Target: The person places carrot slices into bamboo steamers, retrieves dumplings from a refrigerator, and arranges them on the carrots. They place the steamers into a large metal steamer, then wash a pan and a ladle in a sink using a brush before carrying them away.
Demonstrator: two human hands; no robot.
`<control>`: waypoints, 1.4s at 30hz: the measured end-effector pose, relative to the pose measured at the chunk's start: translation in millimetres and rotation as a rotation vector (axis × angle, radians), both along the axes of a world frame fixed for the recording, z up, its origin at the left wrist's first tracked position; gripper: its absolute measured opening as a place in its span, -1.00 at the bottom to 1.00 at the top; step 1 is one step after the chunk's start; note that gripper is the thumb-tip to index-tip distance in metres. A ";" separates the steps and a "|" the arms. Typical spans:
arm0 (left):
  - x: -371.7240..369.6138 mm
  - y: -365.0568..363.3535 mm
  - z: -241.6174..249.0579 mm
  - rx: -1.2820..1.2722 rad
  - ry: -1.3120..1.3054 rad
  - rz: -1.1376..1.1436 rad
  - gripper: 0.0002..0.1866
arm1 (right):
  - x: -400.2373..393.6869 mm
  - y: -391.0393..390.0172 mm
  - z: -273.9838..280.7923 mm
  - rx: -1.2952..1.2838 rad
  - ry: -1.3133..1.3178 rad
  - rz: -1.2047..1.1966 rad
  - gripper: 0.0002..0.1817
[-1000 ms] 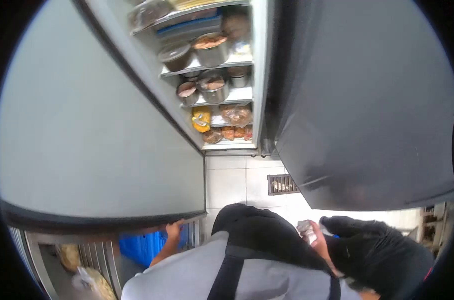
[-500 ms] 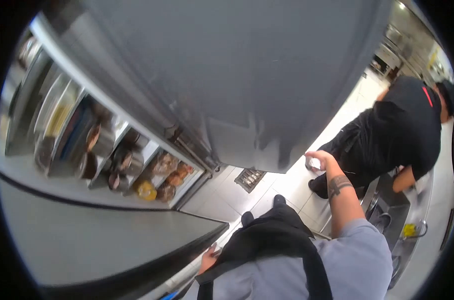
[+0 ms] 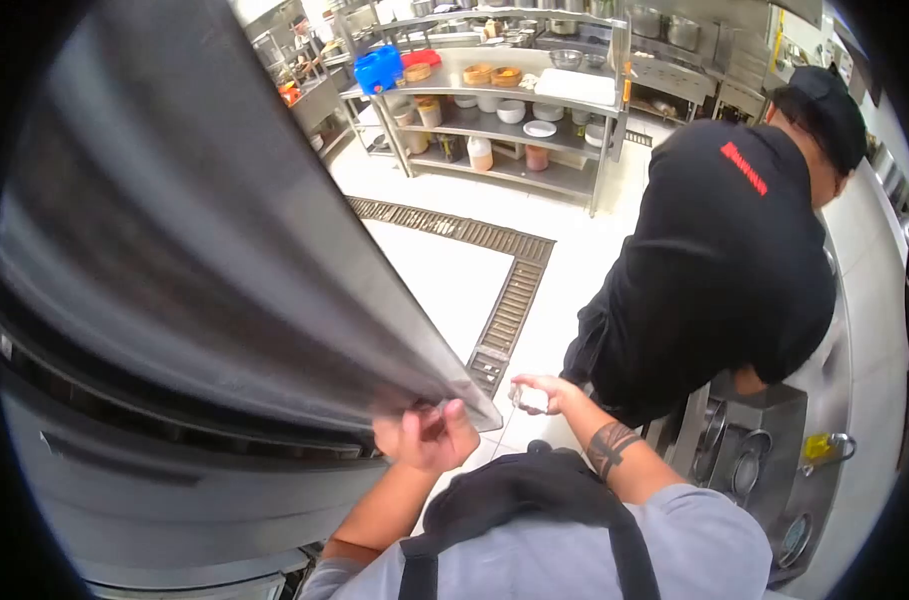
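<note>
White floor tiles [image 3: 444, 290] crossed by a metal drain grate [image 3: 509, 300] fill the middle of the view, with a steel shelving rack [image 3: 519, 110] of bowls, tubs and a blue container [image 3: 378, 68] at the far end of the kitchen. Large and steel-grey, the refrigerator door [image 3: 204, 250] occupies the left half of the frame, its lower edge running down to a corner near the centre.

Left hand [image 3: 424, 435]: positioned at the bottom corner of the refrigerator door, fingers curled and closed against the door edge, thumb raised. Contact with the edge is visible; how firmly the fingers clamp it cannot be determined.

Right hand [image 3: 549, 392]: raised just right of the door corner, clear of the door, fingers closed around a small white object [image 3: 530, 400]. The object is partly covered by the fingers and its nature cannot be made out. A tattoo marks the forearm below this hand.

Wearer's clothing: grey shirt with a black apron [image 3: 519, 495] at the bottom of the frame.

A co-worker [image 3: 724, 250] in a black shirt and black cap stands to the right, bent toward a steel worktop [image 3: 774, 470] with round fittings, close beside the right hand but not touching it.
</note>
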State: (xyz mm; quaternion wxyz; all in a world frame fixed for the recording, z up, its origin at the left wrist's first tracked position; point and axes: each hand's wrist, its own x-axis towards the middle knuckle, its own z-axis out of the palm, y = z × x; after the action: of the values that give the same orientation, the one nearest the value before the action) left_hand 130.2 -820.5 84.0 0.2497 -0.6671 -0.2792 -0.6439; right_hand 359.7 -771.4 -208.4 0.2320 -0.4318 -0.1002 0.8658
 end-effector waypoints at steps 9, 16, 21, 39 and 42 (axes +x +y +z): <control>5.4 194.8 122.5 -0.624 -0.120 0.016 -0.45 | 31.4 225.5 16.5 0.287 0.426 -0.440 -0.47; -38.3 390.4 82.7 -0.412 -0.626 -0.077 -0.48 | 41.0 412.4 152.9 0.463 0.777 -0.466 -0.55; 41.3 474.3 -38.1 -0.872 0.084 -0.498 -0.36 | 42.0 495.3 189.9 0.512 0.525 -0.569 -0.52; 281.8 985.2 -247.5 -2.446 -0.973 -1.043 -0.76 | 368.0 968.7 31.8 0.516 -0.455 -0.901 -0.61; 297.7 1052.6 -226.3 -2.354 -0.982 -1.073 -0.74 | 477.8 1084.4 89.9 0.680 -1.077 -0.651 -0.55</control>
State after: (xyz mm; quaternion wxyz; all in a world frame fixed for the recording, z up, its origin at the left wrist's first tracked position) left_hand 427.8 232.1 -142.3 -0.8538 -0.2146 -0.4232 -0.2141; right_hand 837.4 313.0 -118.5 0.5188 -0.7110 -0.3312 0.3400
